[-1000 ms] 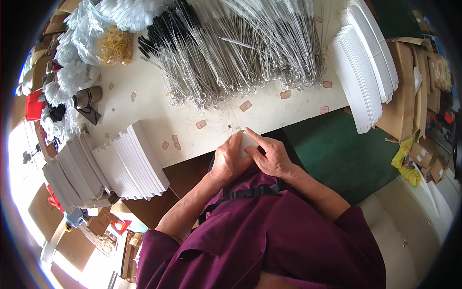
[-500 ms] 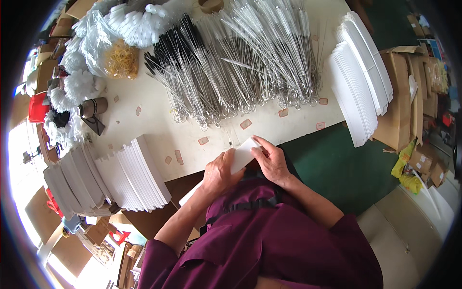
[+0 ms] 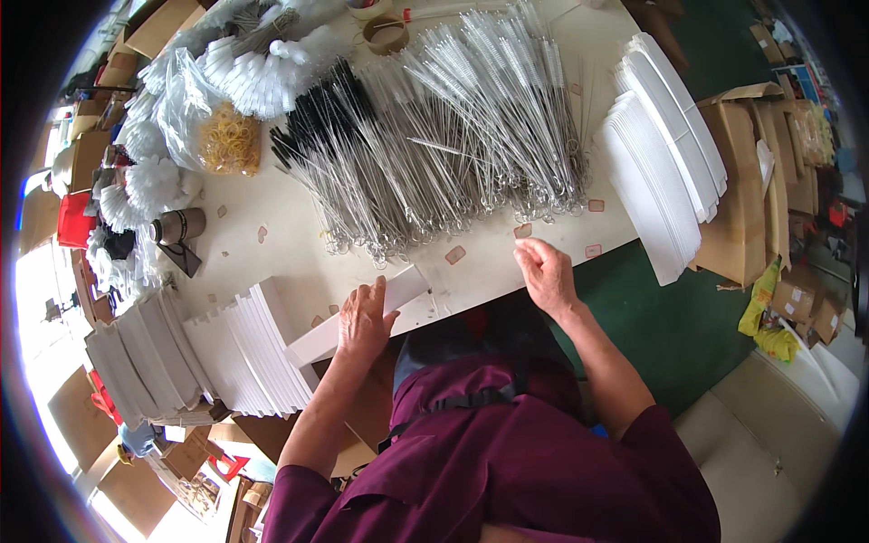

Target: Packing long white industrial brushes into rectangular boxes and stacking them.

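Note:
My left hand (image 3: pixel 365 321) lies across a long, flat white box (image 3: pixel 407 289), its fingers on top and the thumb at the near side. The box rests slantwise along the table's near edge, its left end by a stack of similar white boxes (image 3: pixel 244 348). Raised near the table's front edge, my right hand (image 3: pixel 549 276) has bent fingers, the thumb tip slightly off the forefinger, and nothing visible in them. Just beyond it spreads a big pile of wire-handled brushes (image 3: pixel 489 118) with white bristles, their looped ends toward me. Black-bristled ones (image 3: pixel 326 113) lie at its left.
Back left, clear plastic bags hold yellow rubber bands (image 3: pixel 229 140) and white brush bundles (image 3: pixel 272 68). Tape rolls (image 3: pixel 386 36) sit at the back. A metal cup (image 3: pixel 181 224) stands left. Flat white cardboard stacks (image 3: pixel 647 181) occupy the right end, beside a brown carton (image 3: pixel 738 181).
The white box has gone from between both hands down onto the table's near edge, further left. My right hand has let go of it and moved right and away from me.

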Demonstrator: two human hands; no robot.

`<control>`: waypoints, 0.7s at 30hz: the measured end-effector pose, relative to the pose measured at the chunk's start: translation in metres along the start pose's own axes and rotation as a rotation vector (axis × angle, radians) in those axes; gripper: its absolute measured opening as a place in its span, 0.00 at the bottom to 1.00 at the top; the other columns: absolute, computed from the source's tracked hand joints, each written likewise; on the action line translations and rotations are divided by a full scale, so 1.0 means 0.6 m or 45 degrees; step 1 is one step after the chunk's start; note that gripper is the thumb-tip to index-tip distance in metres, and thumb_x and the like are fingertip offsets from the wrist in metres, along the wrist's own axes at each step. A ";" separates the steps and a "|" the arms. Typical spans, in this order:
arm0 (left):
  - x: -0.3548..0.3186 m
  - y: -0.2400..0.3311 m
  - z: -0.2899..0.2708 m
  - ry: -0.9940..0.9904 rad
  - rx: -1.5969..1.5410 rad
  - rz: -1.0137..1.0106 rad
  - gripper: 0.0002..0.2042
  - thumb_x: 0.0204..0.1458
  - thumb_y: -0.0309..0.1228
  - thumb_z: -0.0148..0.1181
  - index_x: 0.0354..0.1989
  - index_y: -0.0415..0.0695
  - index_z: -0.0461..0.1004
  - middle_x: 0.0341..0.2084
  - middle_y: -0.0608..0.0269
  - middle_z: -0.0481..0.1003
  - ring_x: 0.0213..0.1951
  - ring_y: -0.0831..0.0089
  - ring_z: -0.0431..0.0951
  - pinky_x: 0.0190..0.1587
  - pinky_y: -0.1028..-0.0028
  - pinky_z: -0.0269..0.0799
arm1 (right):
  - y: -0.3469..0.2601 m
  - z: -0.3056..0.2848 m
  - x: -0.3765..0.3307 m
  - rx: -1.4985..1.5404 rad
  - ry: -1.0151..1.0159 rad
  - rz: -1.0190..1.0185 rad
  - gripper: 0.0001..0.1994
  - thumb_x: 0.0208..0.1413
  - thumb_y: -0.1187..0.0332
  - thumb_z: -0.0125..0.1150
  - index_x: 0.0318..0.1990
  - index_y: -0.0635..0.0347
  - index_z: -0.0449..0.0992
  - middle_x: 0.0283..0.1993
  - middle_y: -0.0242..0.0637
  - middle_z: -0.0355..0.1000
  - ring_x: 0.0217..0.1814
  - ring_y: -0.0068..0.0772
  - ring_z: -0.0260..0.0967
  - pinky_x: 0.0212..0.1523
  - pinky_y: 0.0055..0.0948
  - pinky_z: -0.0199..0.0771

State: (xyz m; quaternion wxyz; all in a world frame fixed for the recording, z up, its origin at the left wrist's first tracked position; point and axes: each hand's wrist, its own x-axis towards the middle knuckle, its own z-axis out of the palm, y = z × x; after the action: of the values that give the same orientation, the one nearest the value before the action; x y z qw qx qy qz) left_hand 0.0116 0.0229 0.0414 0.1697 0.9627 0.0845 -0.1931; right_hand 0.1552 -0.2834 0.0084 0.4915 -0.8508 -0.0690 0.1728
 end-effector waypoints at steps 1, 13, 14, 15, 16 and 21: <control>0.003 -0.005 0.004 -0.018 -0.015 0.009 0.36 0.44 0.32 0.75 0.63 0.41 0.64 0.45 0.48 0.74 0.48 0.51 0.75 0.53 0.55 0.70 | 0.001 -0.008 0.009 -0.085 0.021 -0.065 0.11 0.61 0.68 0.63 0.48 0.63 0.79 0.38 0.44 0.81 0.33 0.40 0.79 0.37 0.35 0.79; 0.006 0.011 0.011 0.131 0.003 0.167 0.33 0.46 0.38 0.73 0.60 0.36 0.69 0.56 0.39 0.70 0.58 0.44 0.69 0.65 0.53 0.61 | -0.048 0.030 0.119 -0.547 0.044 -0.452 0.16 0.55 0.66 0.69 0.48 0.62 0.75 0.32 0.43 0.79 0.33 0.48 0.78 0.33 0.42 0.79; 0.009 0.016 0.011 0.132 0.003 0.166 0.33 0.46 0.38 0.73 0.60 0.36 0.69 0.56 0.39 0.70 0.58 0.44 0.69 0.65 0.53 0.61 | -0.045 0.037 0.127 -0.547 0.043 -0.453 0.16 0.55 0.66 0.69 0.48 0.62 0.75 0.32 0.43 0.79 0.33 0.48 0.78 0.33 0.42 0.79; 0.015 0.026 0.006 0.156 -0.012 0.187 0.32 0.47 0.37 0.72 0.59 0.35 0.69 0.56 0.39 0.70 0.58 0.44 0.69 0.65 0.53 0.61 | -0.038 0.044 0.133 -0.595 0.055 -0.417 0.15 0.55 0.65 0.69 0.46 0.62 0.75 0.30 0.43 0.78 0.31 0.48 0.78 0.32 0.42 0.78; 0.021 0.036 0.001 0.179 -0.027 0.208 0.30 0.48 0.36 0.71 0.58 0.35 0.70 0.56 0.39 0.70 0.58 0.44 0.69 0.65 0.52 0.61 | -0.032 0.049 0.137 -0.642 0.066 -0.379 0.15 0.55 0.64 0.69 0.45 0.62 0.74 0.27 0.43 0.77 0.28 0.48 0.77 0.30 0.43 0.78; 0.052 0.071 -0.010 0.278 -0.265 0.319 0.24 0.49 0.32 0.68 0.54 0.34 0.72 0.51 0.41 0.74 0.54 0.44 0.73 0.59 0.53 0.68 | -0.022 0.059 0.142 -0.686 0.113 -0.466 0.14 0.55 0.64 0.69 0.41 0.61 0.73 0.22 0.41 0.74 0.24 0.48 0.76 0.26 0.44 0.76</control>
State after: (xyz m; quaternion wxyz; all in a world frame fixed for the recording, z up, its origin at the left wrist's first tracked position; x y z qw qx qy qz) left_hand 0.0519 -0.0115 0.0469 0.2807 0.9582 0.0014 -0.0550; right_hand 0.2224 -0.2234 -0.0161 0.2743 -0.9304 -0.2424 0.0198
